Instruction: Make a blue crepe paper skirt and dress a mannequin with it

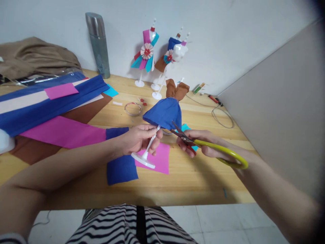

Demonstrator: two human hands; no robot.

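Observation:
My left hand grips the white stem of a small dress-form stand, which tilts over the table. The form wears a blue skirt and a brown crepe-paper top. In my right hand are scissors with yellow handles, their dark blades parted at the skirt's lower right edge. A small red piece shows by the right fingers; I cannot tell what it is. Under the hands lie a pink paper piece and a blue paper piece.
Dressed miniature forms stand against the wall. Crepe-paper strips cover the left side, near a flask and a brown cloth. A tape ring lies mid-table; a glue gun with its cable is at back right.

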